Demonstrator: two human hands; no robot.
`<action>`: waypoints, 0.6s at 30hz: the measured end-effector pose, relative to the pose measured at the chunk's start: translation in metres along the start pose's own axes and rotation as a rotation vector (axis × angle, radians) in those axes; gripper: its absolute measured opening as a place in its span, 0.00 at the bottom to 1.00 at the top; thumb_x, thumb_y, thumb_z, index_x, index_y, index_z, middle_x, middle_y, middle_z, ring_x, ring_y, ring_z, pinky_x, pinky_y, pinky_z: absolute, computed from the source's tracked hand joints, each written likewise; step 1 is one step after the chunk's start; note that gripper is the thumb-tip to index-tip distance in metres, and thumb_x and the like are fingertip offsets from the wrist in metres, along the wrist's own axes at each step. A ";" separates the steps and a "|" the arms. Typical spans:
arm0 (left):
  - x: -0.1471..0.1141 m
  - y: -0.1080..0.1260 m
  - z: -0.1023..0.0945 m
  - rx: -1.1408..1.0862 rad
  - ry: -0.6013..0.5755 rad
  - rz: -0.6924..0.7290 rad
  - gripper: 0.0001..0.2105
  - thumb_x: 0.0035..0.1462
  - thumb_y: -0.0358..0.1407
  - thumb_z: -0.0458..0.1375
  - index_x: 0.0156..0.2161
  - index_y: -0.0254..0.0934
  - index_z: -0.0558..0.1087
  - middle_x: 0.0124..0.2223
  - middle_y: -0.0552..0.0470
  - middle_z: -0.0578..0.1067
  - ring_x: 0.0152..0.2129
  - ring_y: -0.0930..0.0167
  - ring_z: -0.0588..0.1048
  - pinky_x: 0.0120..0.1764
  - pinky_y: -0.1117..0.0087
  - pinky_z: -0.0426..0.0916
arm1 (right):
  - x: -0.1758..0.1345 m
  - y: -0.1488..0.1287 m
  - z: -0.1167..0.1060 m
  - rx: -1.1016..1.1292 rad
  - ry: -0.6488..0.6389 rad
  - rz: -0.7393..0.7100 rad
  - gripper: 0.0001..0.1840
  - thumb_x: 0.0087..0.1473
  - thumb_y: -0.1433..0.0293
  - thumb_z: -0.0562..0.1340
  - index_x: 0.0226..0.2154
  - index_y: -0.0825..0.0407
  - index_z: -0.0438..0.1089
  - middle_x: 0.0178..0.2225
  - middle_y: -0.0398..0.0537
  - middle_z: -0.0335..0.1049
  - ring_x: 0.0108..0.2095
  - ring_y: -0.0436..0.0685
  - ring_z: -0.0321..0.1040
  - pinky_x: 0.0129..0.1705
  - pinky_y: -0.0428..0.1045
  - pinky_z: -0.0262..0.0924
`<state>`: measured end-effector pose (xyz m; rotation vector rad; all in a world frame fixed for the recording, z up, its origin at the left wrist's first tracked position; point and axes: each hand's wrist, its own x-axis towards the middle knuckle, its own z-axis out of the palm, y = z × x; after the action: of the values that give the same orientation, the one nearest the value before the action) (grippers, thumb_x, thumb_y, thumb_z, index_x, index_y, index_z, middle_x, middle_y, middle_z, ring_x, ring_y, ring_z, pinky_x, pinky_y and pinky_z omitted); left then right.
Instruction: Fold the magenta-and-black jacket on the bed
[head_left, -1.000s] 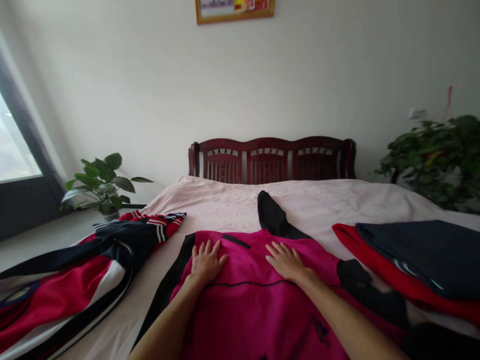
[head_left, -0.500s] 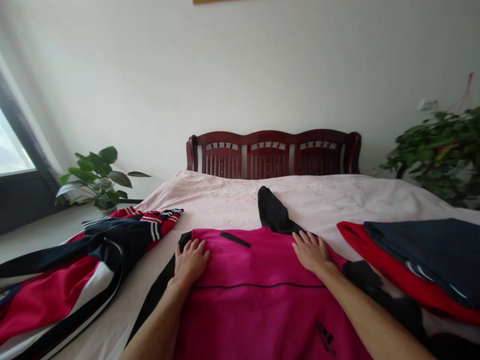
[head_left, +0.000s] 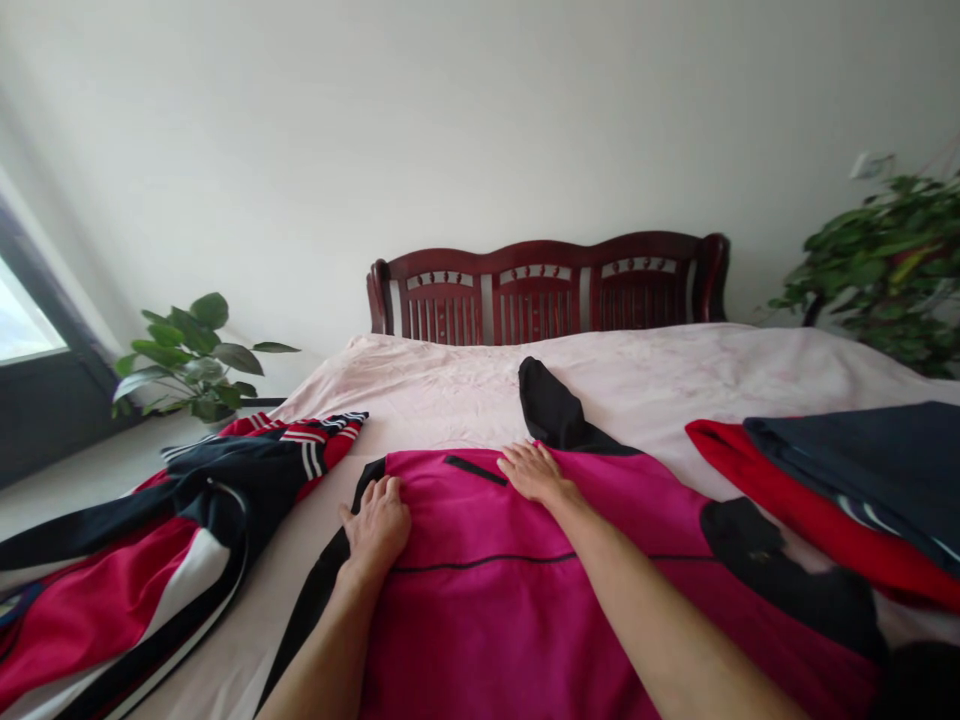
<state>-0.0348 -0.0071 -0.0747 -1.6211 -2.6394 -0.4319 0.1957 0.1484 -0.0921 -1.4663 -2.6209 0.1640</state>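
Left hand [head_left: 377, 525] flat, fingers [head_left: 388, 492] spread and gripping nothing, pressed on the near-left top edge of the pink jacket [head_left: 517, 590]. Right hand [head_left: 534, 471] likewise open and flat, palm down near the black strip [head_left: 474, 469] at the jacket's top edge. Jacket spread face down across the bed [head_left: 465, 390], one black sleeve [head_left: 551, 408] stretched toward the headboard [head_left: 544, 288]; laid flat, no fold visible yet. Red, white and navy jacket [head_left: 172, 520] heaped to the left; red and navy clothes [head_left: 832, 490] to the right. No readable brand, label or writing found.
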 end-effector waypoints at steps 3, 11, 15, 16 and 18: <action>0.004 -0.007 -0.001 -0.029 -0.013 -0.027 0.20 0.59 0.28 0.43 0.51 0.43 0.69 0.61 0.43 0.69 0.59 0.59 0.67 0.59 0.38 0.53 | 0.004 0.014 -0.001 -0.033 0.066 0.022 0.30 0.68 0.58 0.42 0.62 0.52 0.63 0.65 0.50 0.60 0.66 0.59 0.49 0.68 0.57 0.39; 0.006 -0.002 0.011 0.057 0.066 0.044 0.20 0.66 0.39 0.42 0.58 0.40 0.67 0.60 0.38 0.68 0.59 0.57 0.65 0.61 0.41 0.47 | -0.036 0.029 -0.005 -0.149 0.202 0.085 0.32 0.65 0.59 0.47 0.68 0.54 0.52 0.71 0.55 0.44 0.70 0.65 0.39 0.69 0.62 0.33; 0.005 0.002 0.013 0.093 0.073 0.066 0.23 0.67 0.41 0.41 0.61 0.40 0.65 0.63 0.37 0.66 0.61 0.56 0.62 0.61 0.43 0.49 | -0.083 0.089 -0.005 -0.267 0.075 0.136 0.36 0.64 0.56 0.46 0.68 0.55 0.51 0.70 0.55 0.46 0.69 0.63 0.43 0.68 0.60 0.40; 0.004 0.003 0.013 0.095 0.068 0.072 0.23 0.67 0.41 0.41 0.62 0.39 0.65 0.64 0.37 0.65 0.62 0.56 0.61 0.62 0.43 0.49 | -0.093 0.105 -0.006 -0.309 0.074 0.134 0.35 0.63 0.57 0.45 0.68 0.56 0.52 0.70 0.54 0.46 0.70 0.62 0.42 0.68 0.60 0.39; 0.002 0.003 0.011 0.101 0.047 0.085 0.25 0.67 0.42 0.41 0.63 0.38 0.64 0.66 0.35 0.63 0.64 0.55 0.59 0.62 0.43 0.48 | -0.108 0.130 -0.010 -0.364 0.072 0.166 0.34 0.63 0.60 0.44 0.67 0.55 0.54 0.70 0.53 0.47 0.69 0.62 0.44 0.67 0.61 0.41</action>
<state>-0.0317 -0.0012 -0.0843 -1.6643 -2.5039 -0.3234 0.3628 0.1242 -0.1100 -1.7607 -2.5663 -0.3622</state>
